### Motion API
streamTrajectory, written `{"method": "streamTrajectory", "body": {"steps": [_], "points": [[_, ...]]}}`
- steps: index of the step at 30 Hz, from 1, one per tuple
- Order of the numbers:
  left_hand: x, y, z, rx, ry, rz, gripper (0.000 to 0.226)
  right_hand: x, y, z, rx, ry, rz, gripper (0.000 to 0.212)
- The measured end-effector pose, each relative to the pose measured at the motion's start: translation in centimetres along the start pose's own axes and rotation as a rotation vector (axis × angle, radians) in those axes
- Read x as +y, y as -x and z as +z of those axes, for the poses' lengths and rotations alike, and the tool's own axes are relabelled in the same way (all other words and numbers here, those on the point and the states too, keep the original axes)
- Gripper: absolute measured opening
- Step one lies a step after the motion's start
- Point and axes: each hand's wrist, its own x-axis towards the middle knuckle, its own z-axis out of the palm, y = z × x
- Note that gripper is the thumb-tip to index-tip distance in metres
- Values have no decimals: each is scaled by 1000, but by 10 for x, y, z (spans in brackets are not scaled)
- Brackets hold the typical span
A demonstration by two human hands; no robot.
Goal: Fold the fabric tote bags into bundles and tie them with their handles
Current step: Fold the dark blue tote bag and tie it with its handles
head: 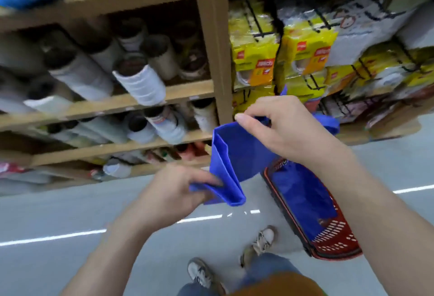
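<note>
A blue fabric tote bag (234, 154) hangs in the air between both hands, folded lengthwise into a narrow strip. My right hand (279, 126) pinches its upper end, and a blue handle loop (328, 124) sticks out behind that hand. My left hand (178, 192) grips the lower end, fingers curled round the folded fabric. More blue tote fabric (303, 194) lies inside a red plastic shopping basket (333, 237) on the floor, below my right forearm.
Wooden shelves (211, 37) with rolls of film and paper stand ahead on the left. Yellow packaged goods (303, 56) are stacked on the right. The grey floor (70, 213) carries white stripes. My shoes (263, 241) stand beside the basket.
</note>
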Motion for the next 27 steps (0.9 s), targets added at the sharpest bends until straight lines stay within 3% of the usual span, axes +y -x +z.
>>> {"method": "streamTrajectory", "body": {"steps": [3,5,7,8,10,12,13,16,18,20,23,25,27], "points": [[-23,56,6,-97,59,50,43,-54,-22,34,19,-65,-85,55],[-37,91,4,-208,151,70,47,-90,-34,55,16,-63,-174,41],[-52,124,-14,-289,400,33,59,-129,-44,75,-26,-60,-282,26],[-62,138,-27,-213,523,12,62,-149,-47,85,-53,-44,-358,24],[-86,157,-58,181,662,-27,60,-189,-52,106,-122,16,-568,25],[-110,171,-95,553,509,13,65,-225,-57,125,-252,71,-794,20],[-117,178,-113,651,398,39,74,-241,-59,132,-325,91,-894,18],[-140,194,-156,687,63,103,96,-283,-65,146,-451,165,-1119,22],[-157,205,-171,671,-24,53,71,-306,-69,150,-422,195,-1224,34],[-174,221,-180,734,39,-51,30,-320,-79,153,-331,212,-1214,30],[-189,246,-194,821,-66,-100,19,-329,-105,162,-60,292,-985,28],[-191,254,-207,832,-264,-55,18,-339,-123,175,-27,381,-791,61],[-194,253,-220,807,-363,-39,16,-355,-136,191,-131,395,-640,93]]}}
